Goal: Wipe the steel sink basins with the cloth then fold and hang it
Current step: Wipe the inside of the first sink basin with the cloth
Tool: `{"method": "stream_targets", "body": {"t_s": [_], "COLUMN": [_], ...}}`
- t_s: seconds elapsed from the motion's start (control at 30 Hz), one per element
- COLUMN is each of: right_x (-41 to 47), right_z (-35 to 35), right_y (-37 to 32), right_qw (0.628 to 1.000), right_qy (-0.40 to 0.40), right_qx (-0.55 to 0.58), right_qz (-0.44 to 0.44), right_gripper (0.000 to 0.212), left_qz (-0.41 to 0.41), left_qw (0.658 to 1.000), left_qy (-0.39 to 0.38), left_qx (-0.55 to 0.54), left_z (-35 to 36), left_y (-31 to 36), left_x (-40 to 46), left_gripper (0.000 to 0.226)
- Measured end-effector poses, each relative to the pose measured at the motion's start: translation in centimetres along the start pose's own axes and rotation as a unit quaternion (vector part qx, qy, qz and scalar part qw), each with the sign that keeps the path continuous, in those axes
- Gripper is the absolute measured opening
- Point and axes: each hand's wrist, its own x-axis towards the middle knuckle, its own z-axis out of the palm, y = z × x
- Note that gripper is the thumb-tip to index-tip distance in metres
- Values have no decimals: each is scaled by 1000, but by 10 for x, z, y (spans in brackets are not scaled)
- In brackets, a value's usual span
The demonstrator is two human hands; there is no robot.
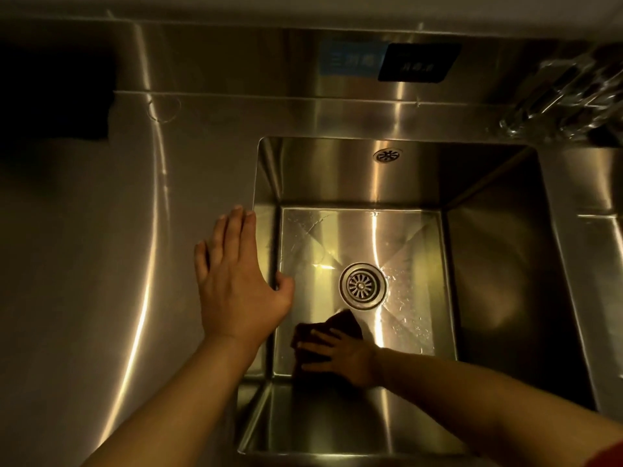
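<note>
A deep steel sink basin (499,298) fills the middle of the view, with a round drain strainer (362,286) in its wet floor. My right hand (340,355) is down inside the basin and presses flat on a dark brown cloth (340,323) at the near left of the floor, just in front of the drain. My left hand (236,281) lies flat with fingers spread on the basin's left rim, thumb hanging over the edge, holding nothing.
A steel counter (101,264) stretches to the left. A second basin (600,203) begins at the right edge. Behind are a steel backsplash with blue and black labels (387,62), an overflow hole (387,155), a dark object (50,92) at far left and clear plastic wrap (566,96).
</note>
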Motion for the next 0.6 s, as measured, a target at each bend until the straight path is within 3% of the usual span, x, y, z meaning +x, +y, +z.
{"method": "stream_targets", "body": {"t_s": [0.1,0.2,0.4,0.6], "right_x": [-3,9,52,91], "right_z": [-17,-39,-114,-159], "right_y": [21,43,92,106], "right_qw": [998,996,975,888], "right_qy": [-15,23,150,270], "right_qx": [-43,-87,-3,164], "right_qz": [-48,-30,165,334], "right_gripper": [74,74,76,75], "left_qz": [-1,-2,6,0], "left_qw": [1000,1000,1000,1000], "left_qy": [3,5,-1,-3], "left_qx": [-6,-5,-13,-1], "left_z": [0,0,0,-1], "left_y": [-1,0,-2,0], "left_x": [0,0,2,1], "left_gripper": [100,100,100,100]}}
